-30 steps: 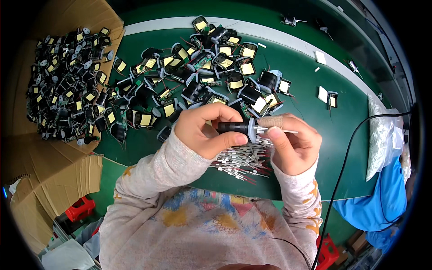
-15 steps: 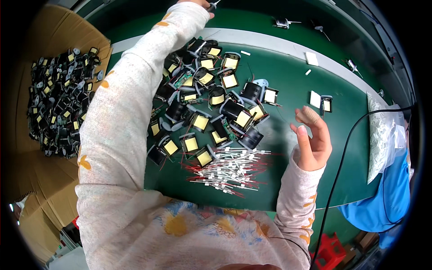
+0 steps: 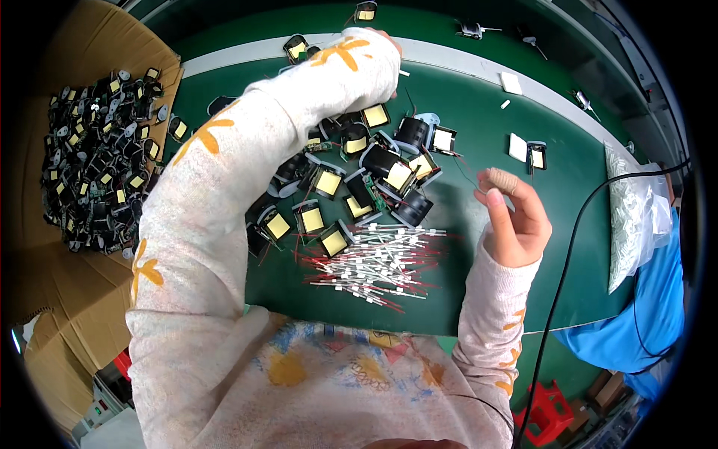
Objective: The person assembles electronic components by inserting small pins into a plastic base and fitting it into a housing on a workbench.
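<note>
Here, nearest first:
Near edge: the green table (image 3: 523, 299) ends just past the person's chest; its front rim bends down to the right.
Sleeved wires: a loose heap of white-sleeved red wires (image 3: 378, 262) lies just inside that rim, between the two forearms, touching neither hand.
Right hand: the right hand (image 3: 516, 217) is raised above bare green mat to the right of the wires, fingers loosely curled and half open, holding nothing that can be seen; one fingertip wears a tan wrap.
Open room: bare mat lies around and beyond the right hand, up to two small white parts (image 3: 527, 150).
Black coils: a cluster of black coils with yellow tape (image 3: 359, 187) sits just beyond the wires, its near members touching the heap.
Left hand: the left arm stretches across the cluster to the far white strip (image 3: 464, 60); the left hand (image 3: 385, 45) is mostly hidden by its sleeve, so its grip cannot be told.
Left edge: a cardboard box (image 3: 45, 284) full of coils butts against the table.
Right edge: a clear bag (image 3: 636, 217) and a black cable (image 3: 568, 262) lie there.
</note>
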Tool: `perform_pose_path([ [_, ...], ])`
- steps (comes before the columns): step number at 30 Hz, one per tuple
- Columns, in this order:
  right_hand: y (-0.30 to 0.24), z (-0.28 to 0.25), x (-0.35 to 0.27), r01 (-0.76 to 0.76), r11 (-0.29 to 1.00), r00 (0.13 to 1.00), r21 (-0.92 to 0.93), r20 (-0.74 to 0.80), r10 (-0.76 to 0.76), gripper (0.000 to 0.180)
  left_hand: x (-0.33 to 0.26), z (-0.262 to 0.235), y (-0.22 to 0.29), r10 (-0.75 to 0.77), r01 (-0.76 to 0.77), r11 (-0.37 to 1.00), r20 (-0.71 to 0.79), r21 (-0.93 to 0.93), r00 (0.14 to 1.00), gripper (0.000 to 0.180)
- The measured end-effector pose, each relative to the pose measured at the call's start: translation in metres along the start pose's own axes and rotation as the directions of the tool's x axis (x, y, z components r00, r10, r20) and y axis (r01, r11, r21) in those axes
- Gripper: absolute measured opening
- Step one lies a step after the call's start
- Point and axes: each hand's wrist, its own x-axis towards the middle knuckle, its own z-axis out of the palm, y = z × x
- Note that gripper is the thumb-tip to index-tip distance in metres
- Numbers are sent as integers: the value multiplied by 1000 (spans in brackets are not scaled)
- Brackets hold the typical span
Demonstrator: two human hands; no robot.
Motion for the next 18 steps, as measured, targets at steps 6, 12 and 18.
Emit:
perform_pose_path([
  [6,-15,1,-8,20,978,961,-208,275,39,17,-40,-7,-20,239,-236,969,-25,73,971,33],
  [12,6,25,-35,502,649,809,-571,575,-120,17,-124,-30,-12,-216,-195,239,-248,-951,944,20],
  [18,10,35,-37,608,438,746,-662,665,-31,23,-181,25,-16,-72,-389,-455,-402,-801,913,43],
])
